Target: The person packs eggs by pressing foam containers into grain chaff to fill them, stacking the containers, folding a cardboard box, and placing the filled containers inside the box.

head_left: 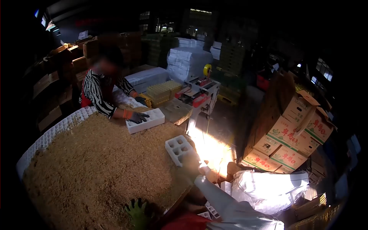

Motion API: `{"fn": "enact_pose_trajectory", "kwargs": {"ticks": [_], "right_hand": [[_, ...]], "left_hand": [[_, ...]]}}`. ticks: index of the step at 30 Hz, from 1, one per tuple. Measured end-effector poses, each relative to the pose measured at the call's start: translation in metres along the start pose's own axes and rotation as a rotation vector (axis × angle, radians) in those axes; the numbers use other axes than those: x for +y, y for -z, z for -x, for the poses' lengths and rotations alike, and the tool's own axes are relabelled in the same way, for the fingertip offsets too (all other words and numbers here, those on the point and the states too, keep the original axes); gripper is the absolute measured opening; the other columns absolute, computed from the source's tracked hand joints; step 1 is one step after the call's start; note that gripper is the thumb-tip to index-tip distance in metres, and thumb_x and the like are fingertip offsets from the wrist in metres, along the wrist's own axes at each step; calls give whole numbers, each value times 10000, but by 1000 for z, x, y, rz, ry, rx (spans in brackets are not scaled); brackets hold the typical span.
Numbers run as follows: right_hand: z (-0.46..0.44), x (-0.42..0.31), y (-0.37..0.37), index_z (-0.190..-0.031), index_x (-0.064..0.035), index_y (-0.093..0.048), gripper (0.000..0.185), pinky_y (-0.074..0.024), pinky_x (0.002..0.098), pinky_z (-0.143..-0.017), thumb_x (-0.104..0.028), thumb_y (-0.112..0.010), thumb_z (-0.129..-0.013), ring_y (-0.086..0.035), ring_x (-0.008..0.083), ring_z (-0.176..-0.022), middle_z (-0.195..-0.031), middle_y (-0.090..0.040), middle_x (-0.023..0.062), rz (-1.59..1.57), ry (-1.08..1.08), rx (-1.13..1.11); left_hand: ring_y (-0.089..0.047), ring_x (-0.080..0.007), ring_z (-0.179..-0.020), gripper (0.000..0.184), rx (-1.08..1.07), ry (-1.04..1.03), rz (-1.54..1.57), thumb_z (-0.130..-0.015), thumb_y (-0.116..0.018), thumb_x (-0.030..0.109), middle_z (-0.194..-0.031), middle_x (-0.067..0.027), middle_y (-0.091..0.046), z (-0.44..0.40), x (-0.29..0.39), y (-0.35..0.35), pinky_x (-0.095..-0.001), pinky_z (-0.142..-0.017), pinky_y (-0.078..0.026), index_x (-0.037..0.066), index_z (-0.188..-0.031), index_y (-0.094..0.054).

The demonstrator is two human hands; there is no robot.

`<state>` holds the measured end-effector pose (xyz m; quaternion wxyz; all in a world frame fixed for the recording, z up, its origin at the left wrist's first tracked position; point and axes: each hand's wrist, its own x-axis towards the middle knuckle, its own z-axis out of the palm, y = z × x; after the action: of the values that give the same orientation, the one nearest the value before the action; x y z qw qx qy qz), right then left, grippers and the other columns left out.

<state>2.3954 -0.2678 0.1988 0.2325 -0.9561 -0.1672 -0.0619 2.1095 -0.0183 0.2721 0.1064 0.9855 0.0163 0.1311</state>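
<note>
My left hand, in a green glove, is at the bottom edge of the view with its fingers spread over a broad heap of brown, loose, grainy material. Nothing shows in its grip. My right hand reaches out at the heap's right side and is blurred by motion. It overlaps the near right corner of a white foam tray with square hollows, so its fingers and grip cannot be made out. The tray lies tilted at the heap's edge.
Across the heap, a co-worker in a striped top has gloved hands, one on another white foam tray. A taping machine stands beyond. Printed cartons are stacked at right, above plastic-wrapped white material. Yellowish trays sit behind.
</note>
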Motion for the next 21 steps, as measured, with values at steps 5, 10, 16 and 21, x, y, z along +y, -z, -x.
{"fn": "enact_pose_trajectory", "kwargs": {"ticks": [5, 10, 16, 21], "right_hand": [[-1, -101, 17, -1104, 8, -599, 623, -464, 438, -748, -486, -702, -738, -536, 312, -994, -1094, -572, 176, 474, 204, 7], [4, -164, -20, -1150, 50, -568, 714, -450, 495, -717, -486, -701, -699, -478, 371, -1064, -1136, -518, 231, 488, 374, -189], [45, -210, -59, -1166, 72, -558, 680, -424, 506, -776, -459, -646, -749, -469, 412, -1099, -1204, -503, 282, 279, 702, -238], [55, -191, -35, -1296, 84, -487, 742, -428, 505, -844, -459, -605, -804, -428, 406, -1241, -1356, -447, 278, 273, 773, -428]], "left_hand": [[-402, -362, -1268, 599, -13, 7, -19, -727, -699, 397, -1359, -88, -484, -18, -3, -41, -601, -1051, -290, 185, -1268, -556], [-367, -390, -1298, 742, -92, 212, -123, -729, -700, 479, -1405, -122, -447, -24, -34, -53, -642, -1041, -268, 169, -1364, -475], [-329, -454, -1316, 848, -13, 370, -137, -744, -690, 555, -1418, -233, -404, -16, -50, -50, -621, -1050, -271, 71, -1387, -422], [-375, -467, -1277, 802, 67, 398, -135, -758, -671, 556, -1381, -233, -437, -15, -30, -45, -627, -1047, -270, 70, -1358, -454]]}}
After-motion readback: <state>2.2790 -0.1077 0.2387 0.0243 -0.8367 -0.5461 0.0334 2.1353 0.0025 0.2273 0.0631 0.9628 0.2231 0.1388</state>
